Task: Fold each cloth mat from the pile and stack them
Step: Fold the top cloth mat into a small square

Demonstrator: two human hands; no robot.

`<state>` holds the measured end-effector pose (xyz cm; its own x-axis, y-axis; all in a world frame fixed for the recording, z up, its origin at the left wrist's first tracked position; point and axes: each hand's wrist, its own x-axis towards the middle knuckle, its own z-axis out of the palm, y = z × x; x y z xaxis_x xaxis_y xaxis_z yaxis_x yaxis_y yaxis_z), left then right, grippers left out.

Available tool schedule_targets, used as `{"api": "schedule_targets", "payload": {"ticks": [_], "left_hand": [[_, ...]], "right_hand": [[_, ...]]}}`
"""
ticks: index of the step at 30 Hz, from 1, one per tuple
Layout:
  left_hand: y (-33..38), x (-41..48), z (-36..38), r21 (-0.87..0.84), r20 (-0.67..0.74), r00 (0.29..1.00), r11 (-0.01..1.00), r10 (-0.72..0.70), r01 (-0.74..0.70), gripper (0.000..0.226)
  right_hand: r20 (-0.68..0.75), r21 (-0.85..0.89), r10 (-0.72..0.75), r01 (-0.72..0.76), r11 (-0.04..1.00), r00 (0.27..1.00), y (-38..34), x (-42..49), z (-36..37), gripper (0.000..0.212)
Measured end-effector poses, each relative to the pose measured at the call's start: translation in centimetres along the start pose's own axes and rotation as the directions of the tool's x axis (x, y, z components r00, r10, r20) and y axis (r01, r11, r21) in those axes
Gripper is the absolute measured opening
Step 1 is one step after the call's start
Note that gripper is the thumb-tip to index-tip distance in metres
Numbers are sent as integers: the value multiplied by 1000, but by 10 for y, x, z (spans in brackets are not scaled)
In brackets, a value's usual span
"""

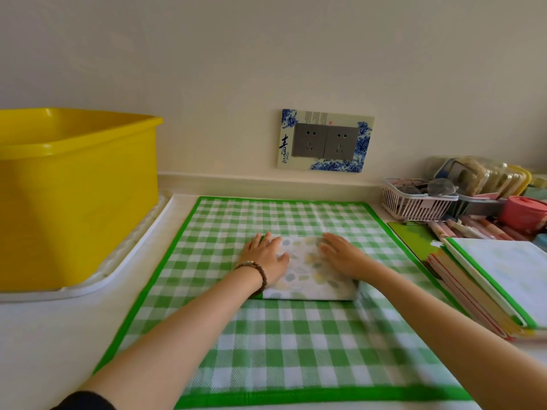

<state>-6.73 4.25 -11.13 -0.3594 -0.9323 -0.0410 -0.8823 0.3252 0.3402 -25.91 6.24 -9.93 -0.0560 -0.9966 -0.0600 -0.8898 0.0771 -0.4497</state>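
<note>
A folded white cloth mat (307, 276) with a pale leaf print and green edging lies in the middle of a large green-and-white checked mat (284, 344) spread flat on the counter. My left hand (265, 255), with a bead bracelet at the wrist, presses flat on the folded mat's left side. On its right side my right hand (340, 254) lies flat as well. Both hands have straight fingers. A stack of flat cloth mats (497, 276) with green and pink edges sits at the right.
A yellow plastic tub (74, 187) stands on a white tray (124, 267) at the left. A double wall socket (325, 141) is on the wall behind. At the back right are a pink basket (414, 205), food containers (485, 176), a red lidded pot (524, 213) and several pens (473, 227).
</note>
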Motion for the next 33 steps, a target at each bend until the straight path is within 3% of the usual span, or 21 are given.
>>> {"api": "schedule_targets", "payload": {"ticks": [2, 5, 10, 15, 19, 21, 24, 25, 27, 31, 33], "left_hand": [[-1, -6, -5, -78, 6, 1000, 997, -3, 3, 62], [-5, -17, -11, -245, -23, 999, 969, -25, 18, 74], [-7, -33, -24, -549, 64, 987, 821, -147, 158, 82], [-7, -33, -25, -671, 115, 968, 701, -222, 240, 88], [-14, -21, -10, -778, 137, 962, 575, -234, 251, 135], [-14, -16, -5, -818, 129, 966, 527, -224, 231, 120], [14, -41, -18, -852, 136, 975, 481, -174, 205, 50], [21, -42, -18, -868, 147, 978, 455, -145, 198, 39], [38, -45, -21, -909, 179, 982, 373, -57, 187, 38], [76, -39, -24, -952, 244, 953, 230, 179, 201, 63], [100, -33, -24, -970, 211, 944, 175, 255, 169, 55]], "right_hand": [[-58, 219, 34, -21, 976, 998, 1, -8, -13, 54], [-98, 308, 115, -79, 948, 989, 7, -20, -33, 47], [196, 438, 297, -355, 826, 934, 8, -32, -44, 42], [250, 491, 284, -374, 787, 926, 7, -33, -43, 45], [319, 684, 241, -399, 610, 916, 8, -42, -41, 41], [322, 746, 164, -357, 562, 932, 11, -49, -43, 38], [256, 812, 89, -264, 521, 963, 18, -62, -54, 35], [225, 830, 77, -232, 508, 971, 21, -67, -61, 31], [171, 853, 59, -178, 491, 984, 27, -78, -79, 28], [89, 860, 22, -88, 503, 996, 48, -102, -123, 46], [36, 852, 25, -44, 522, 999, 62, -113, -145, 39]]}}
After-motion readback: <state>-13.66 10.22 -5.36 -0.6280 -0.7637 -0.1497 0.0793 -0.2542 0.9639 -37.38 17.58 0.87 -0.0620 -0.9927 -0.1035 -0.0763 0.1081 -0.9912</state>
